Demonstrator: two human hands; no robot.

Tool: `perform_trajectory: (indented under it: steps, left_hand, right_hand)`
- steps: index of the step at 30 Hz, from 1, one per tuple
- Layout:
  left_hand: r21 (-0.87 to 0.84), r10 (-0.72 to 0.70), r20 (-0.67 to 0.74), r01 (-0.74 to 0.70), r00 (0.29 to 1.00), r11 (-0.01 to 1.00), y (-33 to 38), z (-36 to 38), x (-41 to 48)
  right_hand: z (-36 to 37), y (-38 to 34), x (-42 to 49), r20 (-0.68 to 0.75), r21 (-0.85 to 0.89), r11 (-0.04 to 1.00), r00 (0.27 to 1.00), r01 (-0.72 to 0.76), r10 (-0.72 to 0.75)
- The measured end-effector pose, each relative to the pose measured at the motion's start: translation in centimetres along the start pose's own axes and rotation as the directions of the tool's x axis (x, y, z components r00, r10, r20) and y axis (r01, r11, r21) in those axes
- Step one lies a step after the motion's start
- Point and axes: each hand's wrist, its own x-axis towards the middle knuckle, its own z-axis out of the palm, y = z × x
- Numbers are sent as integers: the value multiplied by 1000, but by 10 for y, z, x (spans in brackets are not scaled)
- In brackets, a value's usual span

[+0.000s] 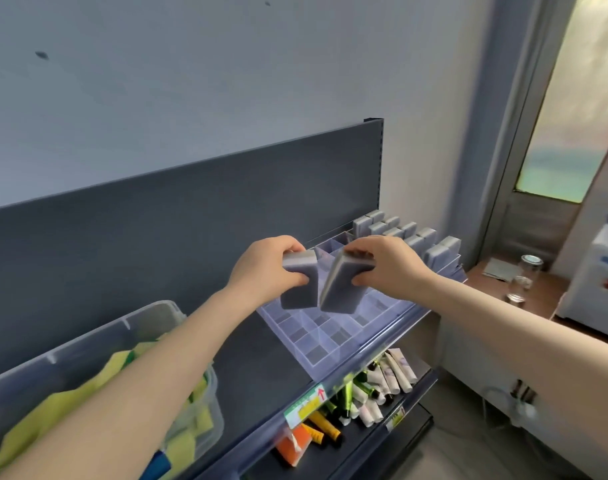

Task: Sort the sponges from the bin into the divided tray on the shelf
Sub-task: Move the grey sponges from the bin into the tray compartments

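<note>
Right of the clear plastic bin (146,315), the left hand (261,271) gripped a grey rectangular foam sponge (300,289). The right hand (385,265) gripped a second grey foam sponge (340,292) above the clear divided plastic tray (316,351). Both looked light and squashy, likely best pinched gently across the sides.

Bin (88,341), lower left of frame: cut by left and bottom edges; contents mostly covered by a forearm (139,393). Divided tray (325,341): middle compartments hidden behind left sponge (300,289) and right sponge (344,289). Shelf label (306,405): print unreadable. Tubes (392,375): markings blurred.
</note>
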Motion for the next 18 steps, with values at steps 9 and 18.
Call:
perform_trajectory:
  steps: [9,18]
  left_hand:
    - [-14,-64,21,64,998,998,24,62,35]
    - [-19,-85,39,86,996,996,2,85,102]
  right_hand:
    - [-2,79,10,55,43,998,997,-47,45]
    - [16,122,73,73,56,997,996,-60,56]
